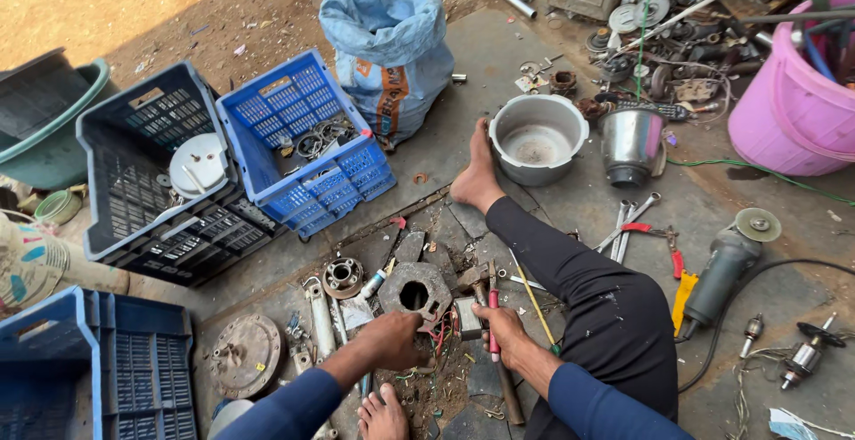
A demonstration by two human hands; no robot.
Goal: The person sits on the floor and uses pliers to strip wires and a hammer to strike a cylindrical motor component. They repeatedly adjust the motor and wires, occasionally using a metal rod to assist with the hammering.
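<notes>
My left hand [389, 340] is closed over the near edge of the octagonal metal housing [415, 290], which lies on the ground between my feet. Just right of it, my right hand [501, 333] is clamped on a red-handled tool [492, 308]. An angle grinder [728, 264] lies well apart, further right.

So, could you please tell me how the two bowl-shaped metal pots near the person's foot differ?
The wide aluminium pot is dull, pale grey and shallow, with a stained flat bottom; the steel pot beside it is shiny, narrower and deeper, tapering to a small dark base. The aluminium one lies nearer the bare foot. Both stand open side up on the ground, with nothing inside that can be seen.
</notes>
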